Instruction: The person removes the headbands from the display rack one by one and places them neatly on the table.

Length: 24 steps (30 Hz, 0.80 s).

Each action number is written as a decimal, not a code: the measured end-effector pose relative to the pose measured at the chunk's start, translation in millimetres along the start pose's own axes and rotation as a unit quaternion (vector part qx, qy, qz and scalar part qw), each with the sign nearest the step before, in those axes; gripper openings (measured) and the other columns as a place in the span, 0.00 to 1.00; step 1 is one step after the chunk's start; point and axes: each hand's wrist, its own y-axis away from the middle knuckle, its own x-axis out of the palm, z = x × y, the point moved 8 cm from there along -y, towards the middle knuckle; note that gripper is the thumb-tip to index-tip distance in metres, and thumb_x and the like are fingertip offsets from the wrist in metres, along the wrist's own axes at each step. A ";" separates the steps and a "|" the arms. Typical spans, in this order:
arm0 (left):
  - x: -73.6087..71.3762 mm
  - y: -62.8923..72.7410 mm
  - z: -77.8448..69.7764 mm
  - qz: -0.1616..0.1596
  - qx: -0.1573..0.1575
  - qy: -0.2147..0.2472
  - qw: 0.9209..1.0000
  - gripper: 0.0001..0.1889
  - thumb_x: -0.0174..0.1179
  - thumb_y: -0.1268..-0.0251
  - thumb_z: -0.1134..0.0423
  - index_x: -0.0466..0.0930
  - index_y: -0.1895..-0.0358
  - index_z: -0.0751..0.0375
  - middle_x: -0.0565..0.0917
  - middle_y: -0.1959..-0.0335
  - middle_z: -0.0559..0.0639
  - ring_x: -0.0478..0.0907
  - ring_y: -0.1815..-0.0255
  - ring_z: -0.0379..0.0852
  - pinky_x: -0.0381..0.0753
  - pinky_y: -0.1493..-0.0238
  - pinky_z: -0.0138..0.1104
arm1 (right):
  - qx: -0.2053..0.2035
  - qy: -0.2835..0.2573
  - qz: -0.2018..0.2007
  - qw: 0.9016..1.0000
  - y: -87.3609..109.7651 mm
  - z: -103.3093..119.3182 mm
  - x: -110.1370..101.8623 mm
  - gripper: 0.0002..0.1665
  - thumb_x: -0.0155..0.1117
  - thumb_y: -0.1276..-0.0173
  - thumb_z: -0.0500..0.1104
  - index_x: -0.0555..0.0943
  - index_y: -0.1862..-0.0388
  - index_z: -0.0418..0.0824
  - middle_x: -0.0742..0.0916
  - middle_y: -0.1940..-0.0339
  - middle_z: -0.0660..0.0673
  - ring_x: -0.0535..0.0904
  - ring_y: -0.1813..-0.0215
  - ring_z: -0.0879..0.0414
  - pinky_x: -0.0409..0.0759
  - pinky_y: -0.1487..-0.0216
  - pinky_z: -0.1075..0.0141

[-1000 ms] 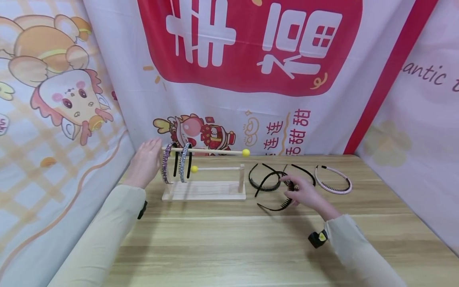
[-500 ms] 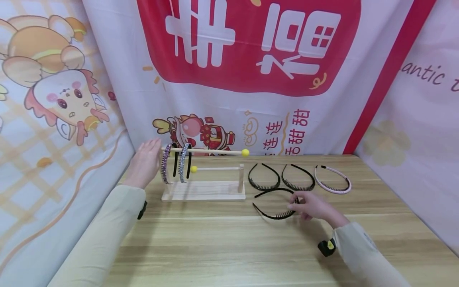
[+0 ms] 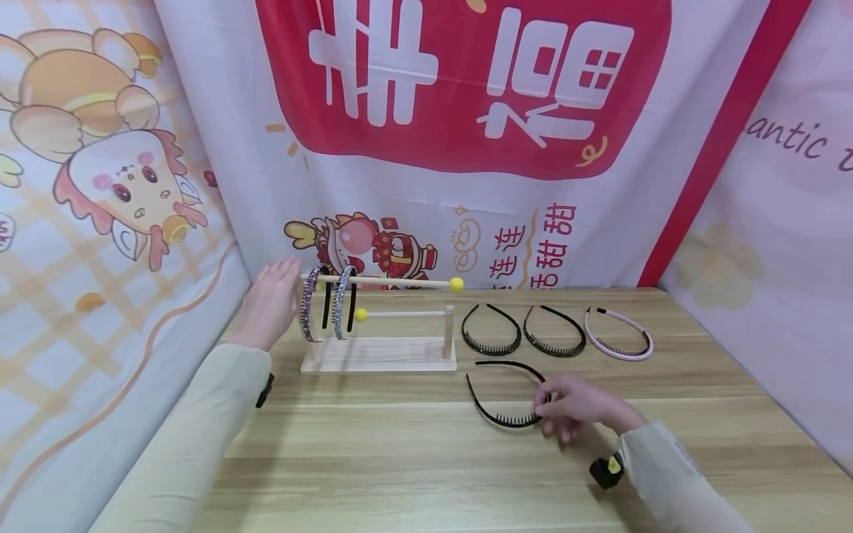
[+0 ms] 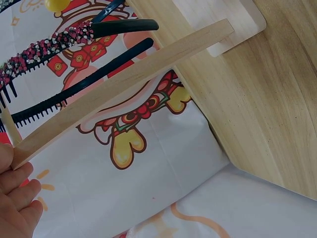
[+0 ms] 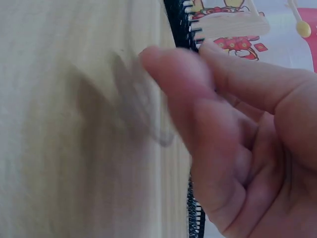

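Headband (image 3: 513,424), right of centre in the frame, is pinched by the right hand (image 3: 576,406). It has come nearer, now apart from the other bands (image 3: 555,351), so probably freer to handle. Left hand (image 3: 268,303), fingers rather straight, touches the rack (image 3: 386,357).

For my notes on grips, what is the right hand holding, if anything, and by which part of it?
The right hand pinches a black toothed headband near the middle of its curve.

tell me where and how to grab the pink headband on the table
Probably pinch the pink headband by its curved middle, coming from the near side: that bend faces the viewer, the open ends point away, and the teeth lie on the inside.
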 end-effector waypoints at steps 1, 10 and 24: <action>-0.2 0.0 -0.2 0.000 0.000 0.000 1.000 0.19 0.44 0.30 0.70 0.63 0.40 0.78 0.65 0.40 0.72 0.61 0.38 0.67 0.51 0.33 0.52 | 0.001 0.004 -0.001 1.000 -0.2 -0.7 1.1 0.11 0.60 0.35 0.44 0.77 0.62 0.36 0.84 0.76 0.38 0.77 0.85 0.56 0.77 0.85 0.68; 0.6 -0.6 0.1 0.005 -0.002 0.002 1.000 0.20 0.44 0.30 0.70 0.62 0.39 0.78 0.65 0.39 0.72 0.60 0.37 0.67 0.50 0.32 0.51 | -0.002 0.064 -0.038 0.997 -3.5 -3.1 6.7 0.07 0.64 0.39 0.43 0.82 0.69 0.40 0.82 0.85 0.43 0.68 0.91 0.63 0.68 0.91 0.76; -0.1 -0.5 0.0 -0.013 0.007 -0.001 1.000 0.19 0.45 0.31 0.71 0.64 0.40 0.78 0.66 0.41 0.73 0.62 0.39 0.67 0.53 0.33 0.52 | -0.008 0.051 -0.020 0.998 -10.0 2.6 24.3 0.06 0.64 0.39 0.42 0.84 0.71 0.41 0.82 0.85 0.44 0.69 0.89 0.63 0.69 0.89 0.76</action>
